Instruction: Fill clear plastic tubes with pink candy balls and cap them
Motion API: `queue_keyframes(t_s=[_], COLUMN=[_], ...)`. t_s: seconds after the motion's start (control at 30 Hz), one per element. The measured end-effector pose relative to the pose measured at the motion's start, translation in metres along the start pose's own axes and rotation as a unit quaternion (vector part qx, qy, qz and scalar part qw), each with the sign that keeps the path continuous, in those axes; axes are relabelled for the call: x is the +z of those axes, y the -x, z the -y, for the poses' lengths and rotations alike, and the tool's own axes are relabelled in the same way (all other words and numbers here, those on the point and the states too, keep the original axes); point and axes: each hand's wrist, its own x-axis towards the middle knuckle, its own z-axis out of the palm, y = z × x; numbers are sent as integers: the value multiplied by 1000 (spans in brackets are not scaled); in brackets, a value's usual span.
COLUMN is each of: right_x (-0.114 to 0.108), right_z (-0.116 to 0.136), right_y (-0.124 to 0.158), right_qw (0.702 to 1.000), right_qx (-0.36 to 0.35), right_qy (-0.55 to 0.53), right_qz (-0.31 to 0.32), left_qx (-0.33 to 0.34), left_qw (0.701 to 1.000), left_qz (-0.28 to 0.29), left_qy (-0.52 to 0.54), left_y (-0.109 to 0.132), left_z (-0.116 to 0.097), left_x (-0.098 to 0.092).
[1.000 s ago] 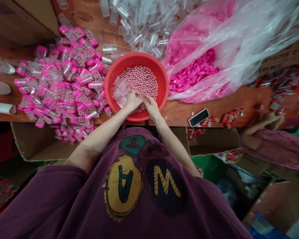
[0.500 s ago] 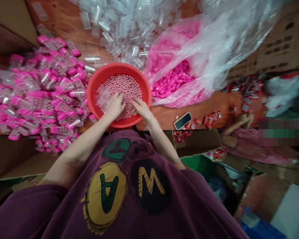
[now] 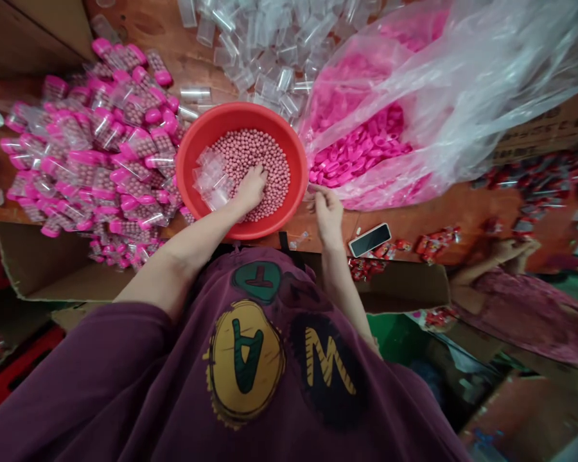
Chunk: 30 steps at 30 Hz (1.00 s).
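Observation:
A red plastic basin (image 3: 185, 192) sits on the wooden table, holding small pink beads (image 3: 274, 157) and several clear plastic tubes (image 3: 214, 183) on its left side. My left hand (image 3: 251, 189) reaches down into the beads with its fingers curled; whatever they close on is hidden. Just outside the basin's right rim is my right hand (image 3: 326, 210), its fingers slightly bent and apart, with nothing visible in them. Close beyond it lies a clear plastic bag (image 3: 347, 83) full of bright pink caps (image 3: 366, 151).
Pink-capped tubes filled with beads (image 3: 96, 147) form a pile at left. Loose clear tubes (image 3: 270, 51) cover the table's back. A phone (image 3: 369, 240) lies at right near small red packets (image 3: 436, 244). Another person's arm (image 3: 481, 263) rests farther right. Open cardboard boxes (image 3: 52, 269) stand below the edge.
My right hand has left the basin and moved right, to beside its rim and the bag. My left hand has moved off the clear tubes, deeper into the beads. The camera view has shifted.

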Motion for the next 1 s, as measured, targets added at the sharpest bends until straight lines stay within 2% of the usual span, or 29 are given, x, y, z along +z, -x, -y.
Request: queue_keyframes(t_s=[0.1, 0.17, 0.23, 0.3, 0.4, 0.47, 0.57, 0.7, 0.77, 0.87, 0.93, 1.0], right_x=[25, 31, 34, 38, 48, 55, 61, 62, 61, 58, 54, 49], right_z=[-7, -3, 5, 17, 43, 63, 89, 105, 104, 97, 93, 92], right_y=[14, 12, 3, -6, -17, -22, -26, -25, -22, -18, -16, -14], right_qw=[998, 997, 995, 991, 976, 961, 930, 893, 892, 915, 931, 936], right_qx=[24, 16, -11, -51, -124, -177, -260, -322, -312, -248, -196, -165], right_qy=[-16, -3, 11, 12, 17, 33, 64, 113, 120, 73, 19, -19], right_qz=[54, 73, 96, 126, 178, 209, 252, 295, 303, 309, 307, 311], left_qx=[1, -13, -14, -8, -12, -14, -8, -37, -47, -49, -68, -99], left_qw=[997, 991, 982, 965, 917, 889, 874, 888, 900, 908, 900, 880], left_qz=[-36, -74, -89, -70, -16, 4, 4, -31, -74, -112, -81, -18], left_qy=[68, 108, 164, 254, 399, 458, 485, 457, 426, 400, 423, 465], left_y=[14, 24, 35, 47, 64, 73, 82, 83, 82, 82, 83, 84], left_z=[5, 4, -1, -7, -17, -23, -31, -36, -38, -43, -49, -56], left_x=[0, -10, -24, -39, -57, -66, -74, -77, -76, -74, -74, -74])
